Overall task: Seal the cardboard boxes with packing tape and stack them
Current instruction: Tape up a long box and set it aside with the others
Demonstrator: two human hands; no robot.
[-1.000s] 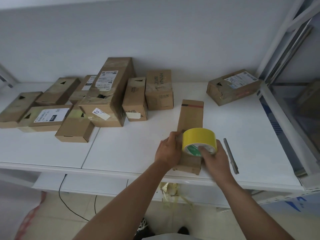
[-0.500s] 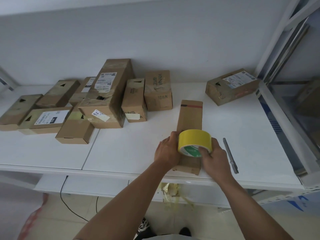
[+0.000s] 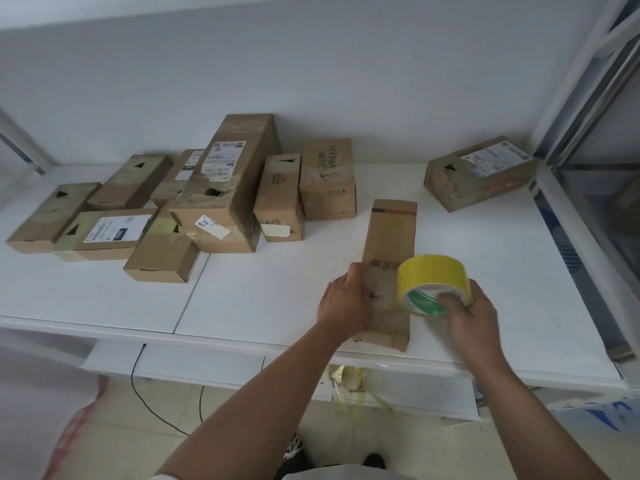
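Boxes (image 3: pixel 221 188) crowd the table's (image 3: pixel 263 299) left; one reads "HYNA" (image 3: pixel 327 180). The left hand (image 3: pixel 344 301) rests flat on a long box (image 3: pixel 389 268) at the near edge. The right hand (image 3: pixel 469 315) grips a yellow tape roll (image 3: pixel 433 284) above it.

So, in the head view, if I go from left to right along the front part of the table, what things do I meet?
Left hand → long cardboard box → yellow tape roll → right hand.
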